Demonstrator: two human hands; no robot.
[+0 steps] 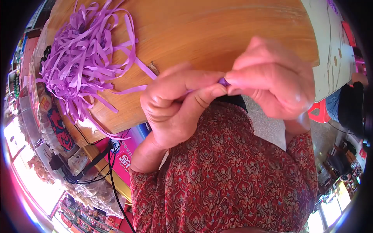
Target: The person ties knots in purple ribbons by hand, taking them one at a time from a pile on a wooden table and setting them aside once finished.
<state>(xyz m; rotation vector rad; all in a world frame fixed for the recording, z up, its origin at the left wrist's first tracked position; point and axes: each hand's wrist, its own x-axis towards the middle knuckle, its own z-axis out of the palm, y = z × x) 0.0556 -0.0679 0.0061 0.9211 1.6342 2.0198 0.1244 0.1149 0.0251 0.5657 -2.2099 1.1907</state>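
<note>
Both hands meet above the near edge of the table, pinching a small bit of purple ribbon [224,82] between them. My left hand [175,103] is closed, thumb and forefinger pressed on the ribbon. My right hand [276,83] is closed too, its fingertips touching the same spot from the other side; it is slightly blurred. Most of the held piece is hidden by the fingers. A heap of loose purple ribbons [83,58] lies on the table to the left. Strands from it reach toward my left hand, and one end hangs over the table edge.
The wooden tabletop [225,31] spreads ahead, with a pale marbled surface [332,50] at its right. Black cables [112,167] hang at the lower left beside a pink box [126,153]. Plastic bags [93,194] sit below. A red stool [319,112] and another person [349,105] are at the right.
</note>
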